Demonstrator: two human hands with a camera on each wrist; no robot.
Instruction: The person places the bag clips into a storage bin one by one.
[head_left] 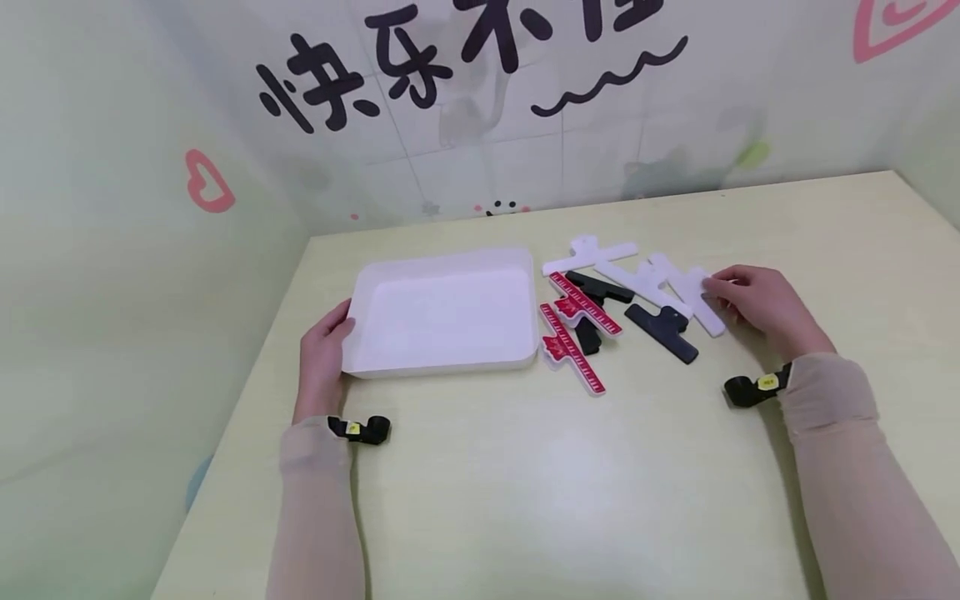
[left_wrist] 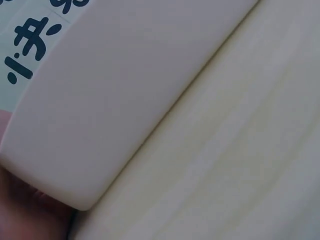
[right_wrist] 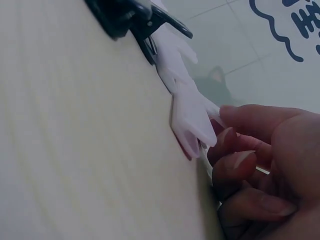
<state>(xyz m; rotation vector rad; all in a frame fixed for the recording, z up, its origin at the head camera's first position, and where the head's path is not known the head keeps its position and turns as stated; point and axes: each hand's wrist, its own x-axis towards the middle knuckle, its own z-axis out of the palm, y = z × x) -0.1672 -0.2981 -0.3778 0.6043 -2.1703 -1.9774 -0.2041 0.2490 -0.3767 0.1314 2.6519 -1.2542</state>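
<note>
A white rectangular tray (head_left: 442,325) sits on the left of the table. My left hand (head_left: 321,350) grips its left wall; in the left wrist view the tray's side (left_wrist: 115,95) hides most of that hand. At the right end of a pile of clips, my right hand (head_left: 761,304) pinches the handle of a white bag clip (head_left: 703,308), which lies against the table. In the right wrist view, thumb and fingertips meet at that clip's (right_wrist: 187,112) handle. Beside it lie other white clips (head_left: 645,283), black clips (head_left: 663,332) and two red-and-white ruler-patterned clips (head_left: 573,350).
The clips overlap one another just right of the tray. Behind the pale wooden table (head_left: 540,467) stands a white wall (head_left: 510,167) with dark lettering. Each wrist wears a small black camera.
</note>
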